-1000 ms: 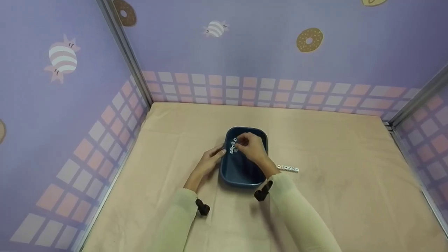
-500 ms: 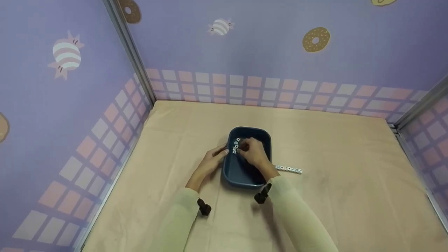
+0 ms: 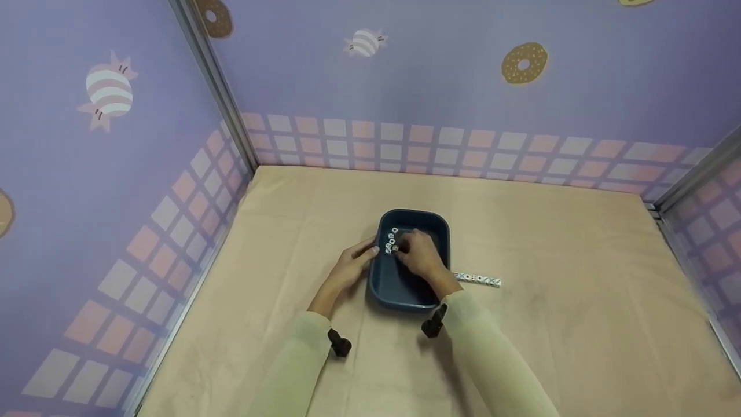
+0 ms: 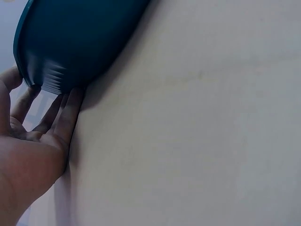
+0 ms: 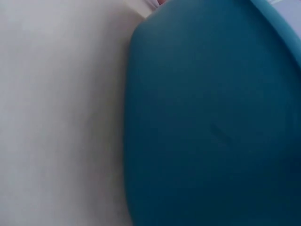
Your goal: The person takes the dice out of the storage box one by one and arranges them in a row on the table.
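A deep blue rectangular tray [image 3: 399, 289] stands on the cloth-covered table. My left hand [image 3: 349, 266] holds its left side, thumb at the rim and the other fingers against the outer wall, as the left wrist view also shows [image 4: 35, 146]. Inside the tray, several small white cubes [image 3: 392, 241] with dark markings lie along the left wall. My right hand [image 3: 421, 255] reaches in over the right rim with bent fingers, and its fingertips pinch a small white cube [image 3: 395, 248] beside the others. The right wrist view shows only the tray's outer wall [image 5: 202, 117].
A straight row of white marked cubes [image 3: 477, 280] lies on the cloth just right of the tray, its left end partly hidden by the tray or wrist. Patterned purple walls [image 3: 440, 87] enclose the table [image 3: 550, 243] at the back and sides.
My right hand has drawn slightly down and back inside the tray, uncovering more of the cubes at the left wall. The left hand stays at the rim. The head view has shifted slightly.
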Motion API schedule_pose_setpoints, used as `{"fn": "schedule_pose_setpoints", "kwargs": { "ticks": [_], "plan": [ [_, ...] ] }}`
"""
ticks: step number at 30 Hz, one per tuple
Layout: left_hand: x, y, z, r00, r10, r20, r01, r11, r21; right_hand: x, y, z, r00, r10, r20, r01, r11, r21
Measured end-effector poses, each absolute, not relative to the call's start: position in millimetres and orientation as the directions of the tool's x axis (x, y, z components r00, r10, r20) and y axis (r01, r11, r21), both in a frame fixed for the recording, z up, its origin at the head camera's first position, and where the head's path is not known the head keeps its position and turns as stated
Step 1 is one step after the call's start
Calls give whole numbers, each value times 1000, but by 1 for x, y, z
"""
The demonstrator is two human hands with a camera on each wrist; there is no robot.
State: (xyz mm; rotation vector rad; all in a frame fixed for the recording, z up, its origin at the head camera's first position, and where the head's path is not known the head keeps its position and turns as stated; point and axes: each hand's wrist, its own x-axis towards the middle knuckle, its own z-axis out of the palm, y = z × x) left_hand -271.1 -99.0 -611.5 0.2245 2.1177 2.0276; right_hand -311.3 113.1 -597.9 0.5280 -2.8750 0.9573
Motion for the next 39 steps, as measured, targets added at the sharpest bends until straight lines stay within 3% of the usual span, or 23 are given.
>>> {"fn": "schedule_pose_setpoints", "kwargs": {
  "ticks": [5,18,27,33,39],
  "plan": [
    [-271,-96,-611,-964,258,-68,-59,41,997,-309,114,-595,-945,-297,134,-320,770,-552],
    [-272,-91,-611,-965,253,-71,-59,56,997,-308,119,-597,-931,-316,185,-365,770,-522],
    [-273,-96,-611,-971,229,-62,-43,85,995,-300,124,-573,-898,-377,226,-427,628,-651],
    [-274,-97,-610,-973,219,-76,-55,98,994,-287,160,-530,-845,-469,257,-512,571,-642],
    [-271,-97,-611,-976,202,-77,-58,99,993,-272,231,-508,-855,-441,271,-503,580,-641]
  ]
}}
